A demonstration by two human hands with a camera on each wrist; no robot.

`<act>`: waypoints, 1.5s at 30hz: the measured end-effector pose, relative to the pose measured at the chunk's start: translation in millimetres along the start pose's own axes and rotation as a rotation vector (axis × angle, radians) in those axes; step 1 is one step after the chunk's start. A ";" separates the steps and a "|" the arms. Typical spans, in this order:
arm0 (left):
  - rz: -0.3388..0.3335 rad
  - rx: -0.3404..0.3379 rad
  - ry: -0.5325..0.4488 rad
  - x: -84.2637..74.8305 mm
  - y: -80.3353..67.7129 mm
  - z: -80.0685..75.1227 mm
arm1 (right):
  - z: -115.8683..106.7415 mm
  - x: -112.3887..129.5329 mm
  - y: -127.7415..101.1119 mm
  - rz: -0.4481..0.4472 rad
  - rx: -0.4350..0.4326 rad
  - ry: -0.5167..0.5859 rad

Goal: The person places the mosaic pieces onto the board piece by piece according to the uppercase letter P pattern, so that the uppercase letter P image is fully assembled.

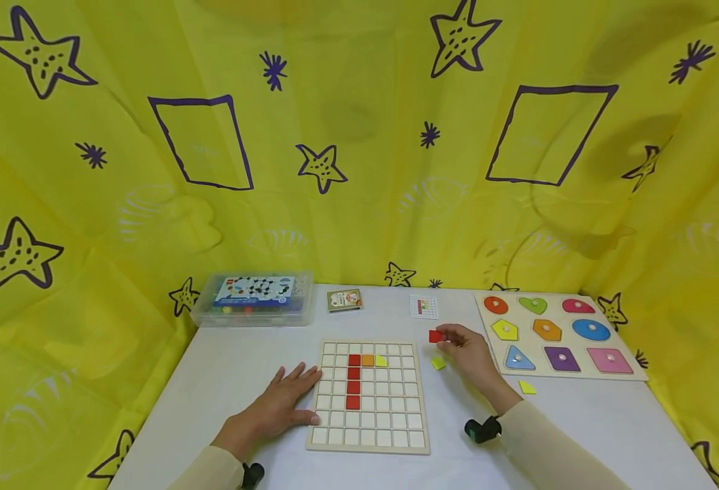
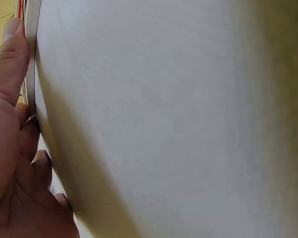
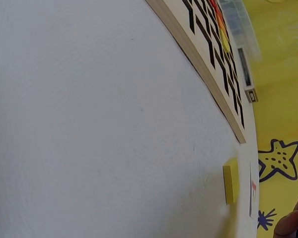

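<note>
A wooden grid board lies on the white table. Several red square tiles form a column in it, with an orange tile and a yellow tile beside the top one. My left hand rests at the board's left side, fingers spread, with fingertips and thumb touching its edge. Between thumb and fingers, my right hand pinches a red tile, held right of the board's top corner. Below that hand lies a loose yellow tile; another yellow piece is farther right.
Behind the board are a small pattern card and a little box. A clear plastic case stands at the back left. On the right lies a shape puzzle with colored knobbed pieces. A yellow curtain hangs behind the table.
</note>
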State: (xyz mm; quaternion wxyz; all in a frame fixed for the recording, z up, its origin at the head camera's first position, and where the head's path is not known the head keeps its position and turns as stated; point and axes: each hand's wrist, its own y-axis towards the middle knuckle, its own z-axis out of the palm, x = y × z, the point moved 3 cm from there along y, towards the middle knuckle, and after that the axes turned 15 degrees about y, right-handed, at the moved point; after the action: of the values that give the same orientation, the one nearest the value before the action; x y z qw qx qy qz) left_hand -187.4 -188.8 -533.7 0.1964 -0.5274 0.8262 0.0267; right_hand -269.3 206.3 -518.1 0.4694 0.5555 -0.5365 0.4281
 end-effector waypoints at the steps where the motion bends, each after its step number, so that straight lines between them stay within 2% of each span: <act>1: 0.000 0.001 -0.001 -0.1 -0.1 -0.1 | 1.2 -0.6 -0.7 0.000 -0.001 0.011; 11: 0.002 -0.001 0.008 -1.2 -0.6 -1.1 | 12.5 -0.1 -9.2 0.037 0.004 0.031; 25: 0.011 -0.009 0.029 -1.0 0.9 -0.6 | 26.5 3.9 -20.7 0.045 0.009 0.085; 45: -0.002 -0.016 0.071 -4.8 9.4 -2.4 | 54.8 5.1 -45.6 0.045 0.019 0.083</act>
State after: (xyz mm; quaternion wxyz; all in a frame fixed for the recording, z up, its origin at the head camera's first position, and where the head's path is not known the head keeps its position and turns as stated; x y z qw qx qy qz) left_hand -194.6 -181.1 -531.3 0.1628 -0.5305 0.8318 0.0141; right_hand -225.0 150.9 -526.5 0.4761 0.5294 -0.5251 0.4662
